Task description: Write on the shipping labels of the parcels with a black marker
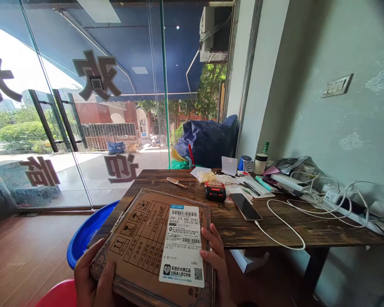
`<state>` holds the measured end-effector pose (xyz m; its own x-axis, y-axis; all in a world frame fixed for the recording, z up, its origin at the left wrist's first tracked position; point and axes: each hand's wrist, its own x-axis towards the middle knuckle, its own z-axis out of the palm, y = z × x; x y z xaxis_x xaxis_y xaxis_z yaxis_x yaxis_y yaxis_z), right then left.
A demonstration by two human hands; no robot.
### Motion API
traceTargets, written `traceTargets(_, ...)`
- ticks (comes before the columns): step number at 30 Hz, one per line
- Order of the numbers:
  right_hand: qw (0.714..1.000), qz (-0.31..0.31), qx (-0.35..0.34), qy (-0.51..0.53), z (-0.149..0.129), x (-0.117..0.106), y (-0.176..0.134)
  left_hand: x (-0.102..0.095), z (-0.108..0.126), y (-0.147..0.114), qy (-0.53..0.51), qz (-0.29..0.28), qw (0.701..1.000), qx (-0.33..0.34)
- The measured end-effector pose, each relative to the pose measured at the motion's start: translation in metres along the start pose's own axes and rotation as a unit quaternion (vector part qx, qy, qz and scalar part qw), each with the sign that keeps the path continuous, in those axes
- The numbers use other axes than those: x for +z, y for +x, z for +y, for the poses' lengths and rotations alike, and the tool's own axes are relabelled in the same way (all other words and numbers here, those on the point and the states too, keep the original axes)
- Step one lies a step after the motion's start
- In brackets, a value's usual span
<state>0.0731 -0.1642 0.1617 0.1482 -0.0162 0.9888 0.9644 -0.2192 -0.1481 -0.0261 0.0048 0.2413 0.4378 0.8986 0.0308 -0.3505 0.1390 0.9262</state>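
Daylight pours in through a tall glass storefront (83, 106) with large dark characters stuck on the panes and black door handles (56, 121). Outside, a blue awning (131, 42) shades the pavement, with brick buildings, a railing and green trees beyond. An air-conditioning unit (213, 34) hangs high near the corner. The right wall (339, 106) is pale grey-green with a faint pattern and carries a switch plate (337, 86). A dark, grainy wooden table (237, 221) stands against that wall. The floor (22, 256) is reddish wood plank. A dark blue bundle (211, 140), perhaps a tarp or bag, sits in the corner behind the table.
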Motion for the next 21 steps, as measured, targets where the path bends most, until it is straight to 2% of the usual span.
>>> traceTargets(11, 1.0, -0.006, -0.002, -0.024, -0.002, -0.002, 0.001, -0.004, -0.005, 0.005, 0.004, -0.007, 1.0, 0.007)
traceTargets(17, 0.999, 0.013, -0.021, -0.04, -0.001, -0.002, 0.002, -0.006, -0.009, 0.008, -0.013, -0.023, 0.998, 0.049)
traceTargets(21, 0.998, 0.012, -0.015, -0.056, 0.003, -0.001, -0.007, -0.004, -0.009, 0.005, -0.017, -0.017, 0.999, 0.032)
